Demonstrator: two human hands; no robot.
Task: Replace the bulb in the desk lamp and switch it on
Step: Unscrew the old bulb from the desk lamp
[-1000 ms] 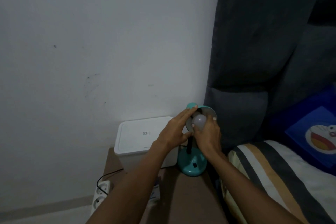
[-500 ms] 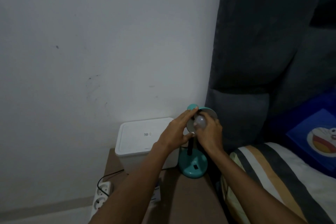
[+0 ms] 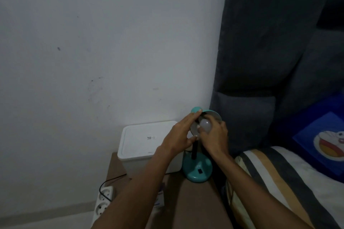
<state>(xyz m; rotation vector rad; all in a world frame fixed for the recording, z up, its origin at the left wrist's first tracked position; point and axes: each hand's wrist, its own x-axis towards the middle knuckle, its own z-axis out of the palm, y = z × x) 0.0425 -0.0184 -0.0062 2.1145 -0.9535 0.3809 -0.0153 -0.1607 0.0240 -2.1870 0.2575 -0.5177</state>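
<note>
A small teal desk lamp stands on a brown bedside table, its round base [image 3: 197, 169] with a black switch facing me. The lamp's shade [image 3: 212, 114] is tilted toward me, unlit. My left hand [image 3: 179, 134] grips the shade's left rim, fingers along its outside. A white frosted bulb [image 3: 205, 125] sits inside the shade, and my right hand [image 3: 215, 138] is closed around the bulb from below and the right. The socket is hidden behind the bulb and fingers.
A white lidded plastic box [image 3: 147, 142] stands left of the lamp against the wall. A white power strip [image 3: 103, 201] with a black cable lies on the floor at lower left. A striped pillow [image 3: 275, 178] and a dark headboard [image 3: 260, 61] border the table on the right.
Both hands stay on the lamp head. My right hand has shifted its grip slightly around the bulb; the lamp itself has not moved.
</note>
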